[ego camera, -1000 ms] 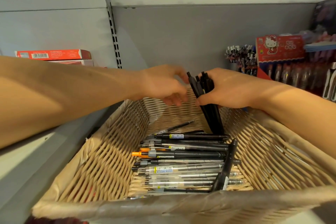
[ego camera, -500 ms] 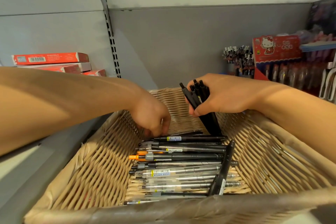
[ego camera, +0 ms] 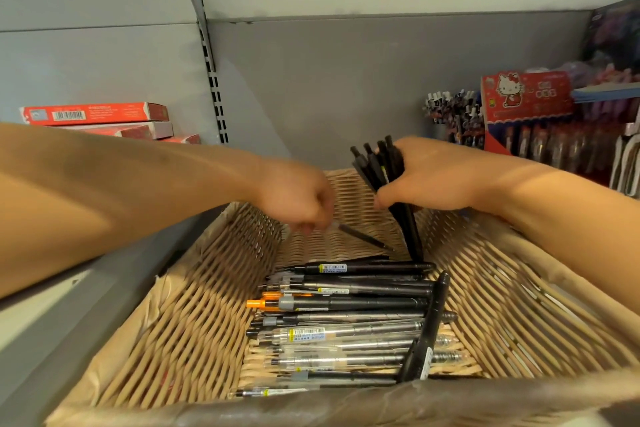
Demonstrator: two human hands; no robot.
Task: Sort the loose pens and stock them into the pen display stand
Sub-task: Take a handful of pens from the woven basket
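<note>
Lifting one black pen off the pile: half a second ago my left hand was down on the loose pens; now it's raised, fingers pinched on the pen's blurred end, tip angled down over the wicker basket's far end. One more sorted. My right hand stays clenched around the black bundle, upright, tips near the basket floor.

Both forearms are bare to the frame edges, with no sleeves, watch or bands showing. The left hand and right hand wear no gloves or rings. The left's fingertips are blurred.
</note>
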